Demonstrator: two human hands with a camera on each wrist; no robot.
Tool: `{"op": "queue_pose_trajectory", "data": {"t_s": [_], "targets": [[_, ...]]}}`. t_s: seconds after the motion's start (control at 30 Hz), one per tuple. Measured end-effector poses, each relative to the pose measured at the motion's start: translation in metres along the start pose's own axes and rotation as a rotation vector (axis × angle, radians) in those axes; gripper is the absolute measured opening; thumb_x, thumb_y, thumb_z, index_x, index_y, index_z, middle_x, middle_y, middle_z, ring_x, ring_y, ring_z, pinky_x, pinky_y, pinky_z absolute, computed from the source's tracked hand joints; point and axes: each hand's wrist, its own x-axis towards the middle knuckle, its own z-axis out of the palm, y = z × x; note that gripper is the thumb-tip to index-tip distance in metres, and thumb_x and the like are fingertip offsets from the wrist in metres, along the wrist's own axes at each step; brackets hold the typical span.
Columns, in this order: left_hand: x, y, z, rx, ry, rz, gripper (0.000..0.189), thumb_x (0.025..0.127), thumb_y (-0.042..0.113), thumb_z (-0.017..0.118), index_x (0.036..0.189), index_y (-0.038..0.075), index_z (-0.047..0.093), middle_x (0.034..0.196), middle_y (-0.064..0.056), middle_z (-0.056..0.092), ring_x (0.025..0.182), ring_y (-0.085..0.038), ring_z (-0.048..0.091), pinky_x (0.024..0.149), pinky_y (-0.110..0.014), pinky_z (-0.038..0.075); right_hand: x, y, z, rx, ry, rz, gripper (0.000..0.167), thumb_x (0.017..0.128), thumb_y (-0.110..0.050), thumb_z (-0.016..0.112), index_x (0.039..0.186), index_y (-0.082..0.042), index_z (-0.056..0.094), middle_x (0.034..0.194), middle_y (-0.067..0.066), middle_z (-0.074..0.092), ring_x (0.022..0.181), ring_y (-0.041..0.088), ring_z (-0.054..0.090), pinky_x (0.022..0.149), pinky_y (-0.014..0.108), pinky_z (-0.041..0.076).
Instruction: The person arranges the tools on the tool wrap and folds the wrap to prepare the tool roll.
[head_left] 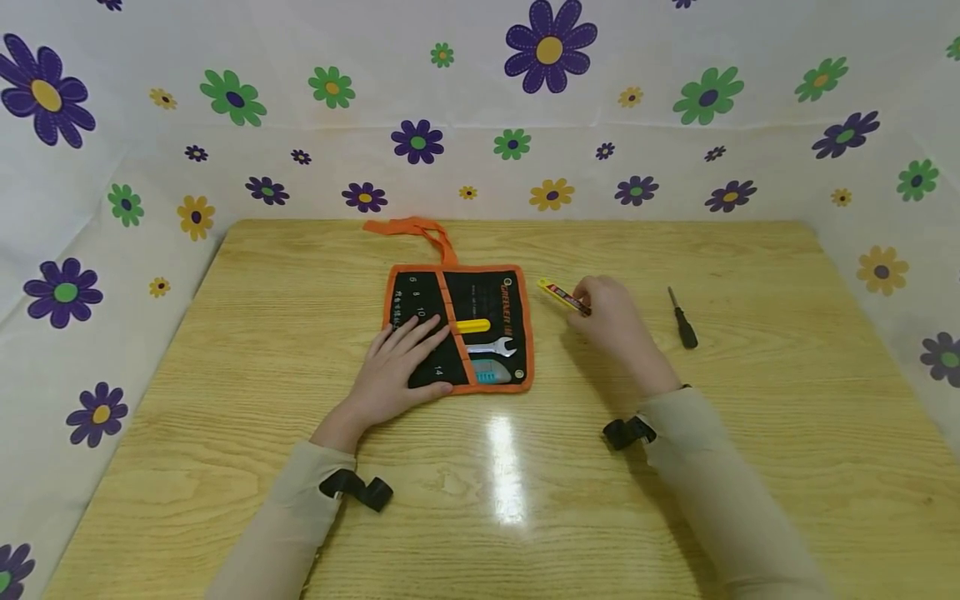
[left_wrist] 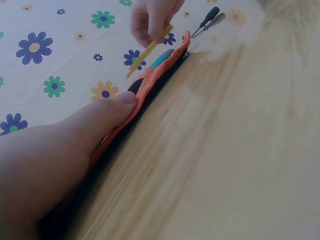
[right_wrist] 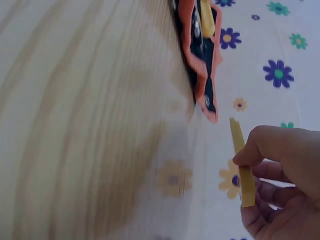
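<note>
A black tool pouch (head_left: 491,292) with orange edging lies unfolded on the table. Resting flat across its left part, my left hand (head_left: 393,371) has its fingers spread; its thumb (left_wrist: 112,107) lies along the lower orange edge. To the right of the pouch, my right hand (head_left: 615,321) pinches a slim flat yellow case (head_left: 555,290) with a red and dark label, held above the table. From the pouch's slots stick out a yellow-ended tool (head_left: 474,326), an open-end wrench (head_left: 501,347) and a teal-handled item (head_left: 491,372).
A screwdriver (head_left: 684,327) with a black handle lies on the table right of my right hand. The pouch's orange tie strap (head_left: 420,227) trails toward the back edge. Flower-printed cloth (head_left: 465,108) stands behind the wooden table (head_left: 300,275) and along its sides.
</note>
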Motion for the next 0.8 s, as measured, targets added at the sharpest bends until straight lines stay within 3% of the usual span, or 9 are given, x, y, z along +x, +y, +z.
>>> {"op": "queue_pose_trajectory", "data": {"t_s": [0.2, 0.43, 0.8], "targets": [[0.0, 0.0, -0.001, 0.0, 0.003, 0.001, 0.082, 0.087, 0.066, 0.052, 0.153, 0.028, 0.024, 0.158, 0.005, 0.016, 0.145, -0.024, 0.009, 0.113, -0.052, 0.0, 0.013, -0.027, 0.011, -0.027, -0.009, -0.178, 0.02, 0.081, -0.002, 0.068, 0.1, 0.003, 0.063, 0.094, 0.015, 0.057, 0.093, 0.032, 0.05, 0.085, 0.044, 0.042], [-0.001, 0.0, -0.001, 0.009, 0.002, 0.008, 0.081, 0.087, 0.065, 0.052, 0.153, 0.028, 0.024, 0.159, 0.004, 0.016, 0.145, -0.025, 0.009, 0.113, -0.051, 0.0, 0.026, -0.046, 0.025, -0.084, -0.056, -0.347, 0.02, 0.081, -0.002, 0.069, 0.101, 0.001, 0.066, 0.097, 0.013, 0.059, 0.091, 0.031, 0.049, 0.085, 0.042, 0.041], [-0.001, -0.001, 0.0, 0.007, 0.014, 0.018, 0.081, 0.087, 0.065, 0.052, 0.153, 0.028, 0.025, 0.158, 0.003, 0.017, 0.145, -0.025, 0.009, 0.113, -0.053, 0.002, 0.039, -0.058, 0.036, -0.167, -0.14, -0.392, 0.024, 0.088, -0.004, 0.065, 0.111, -0.011, 0.07, 0.101, 0.009, 0.057, 0.093, 0.028, 0.046, 0.083, 0.039, 0.04]]}}
